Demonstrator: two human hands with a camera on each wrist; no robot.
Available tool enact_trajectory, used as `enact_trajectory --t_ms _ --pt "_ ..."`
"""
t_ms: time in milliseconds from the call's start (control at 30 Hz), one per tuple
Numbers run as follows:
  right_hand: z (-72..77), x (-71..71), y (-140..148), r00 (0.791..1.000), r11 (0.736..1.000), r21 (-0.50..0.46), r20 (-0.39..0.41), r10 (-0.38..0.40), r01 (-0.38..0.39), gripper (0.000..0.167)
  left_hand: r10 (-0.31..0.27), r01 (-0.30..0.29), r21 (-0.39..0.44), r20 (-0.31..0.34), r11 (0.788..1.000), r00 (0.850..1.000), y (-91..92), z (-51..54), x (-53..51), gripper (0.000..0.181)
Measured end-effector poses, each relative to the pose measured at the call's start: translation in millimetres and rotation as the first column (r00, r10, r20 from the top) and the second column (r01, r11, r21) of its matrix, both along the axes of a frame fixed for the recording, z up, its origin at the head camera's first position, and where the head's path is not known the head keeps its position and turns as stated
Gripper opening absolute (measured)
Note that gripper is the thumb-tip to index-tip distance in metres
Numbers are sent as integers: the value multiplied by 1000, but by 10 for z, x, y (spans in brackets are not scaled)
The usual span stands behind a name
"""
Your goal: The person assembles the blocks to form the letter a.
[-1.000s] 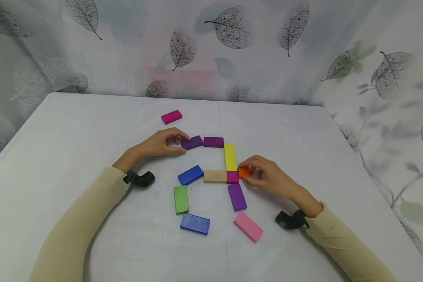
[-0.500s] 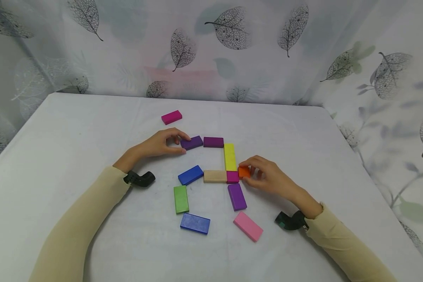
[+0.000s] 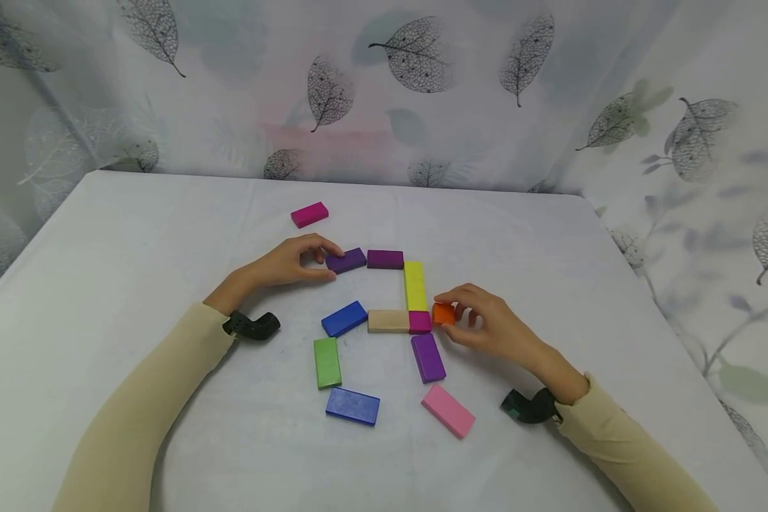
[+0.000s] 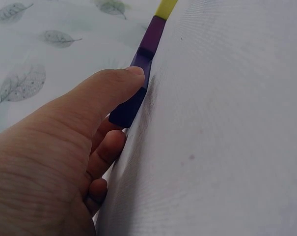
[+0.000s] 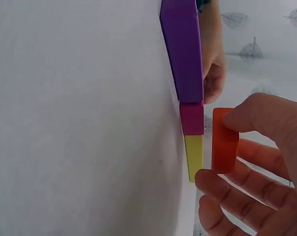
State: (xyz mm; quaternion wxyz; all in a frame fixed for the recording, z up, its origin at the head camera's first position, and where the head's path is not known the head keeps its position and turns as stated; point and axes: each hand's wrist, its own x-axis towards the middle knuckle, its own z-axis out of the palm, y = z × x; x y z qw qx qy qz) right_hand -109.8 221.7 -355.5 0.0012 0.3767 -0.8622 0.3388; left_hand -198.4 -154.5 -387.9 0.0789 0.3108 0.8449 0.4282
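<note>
In the head view my left hand (image 3: 288, 261) pinches a dark purple block (image 3: 348, 261) between thumb and fingers at the left end of the upper row. A plum block (image 3: 385, 259) lies beside it, with a yellow block (image 3: 414, 286) running down from the row's right end. My right hand (image 3: 496, 320) holds an orange block (image 3: 444, 313) by its sides. A narrow gap parts the orange block from the small magenta face (image 3: 420, 322) at the yellow block's lower end. In the right wrist view my thumb presses the orange block (image 5: 225, 147).
A tan block (image 3: 387, 321), blue block (image 3: 344, 319), green block (image 3: 328, 363) and second blue block (image 3: 353, 406) curve down the left. Purple (image 3: 428, 358) and pink (image 3: 448, 411) blocks lie lower right. A magenta block (image 3: 310, 215) sits apart on the white table (image 3: 166, 235).
My right hand has drawn the orange block slightly right, opening a small gap from the magenta face. My left hand stays on the dark purple block.
</note>
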Motion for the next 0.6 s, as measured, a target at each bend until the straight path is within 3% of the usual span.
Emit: enact_trajectory --t_ms 600 --pt "72 155 -80 997 998 16 51 61 -62 42 8 -8 0 8 1000 1000 -4 10 8 42"
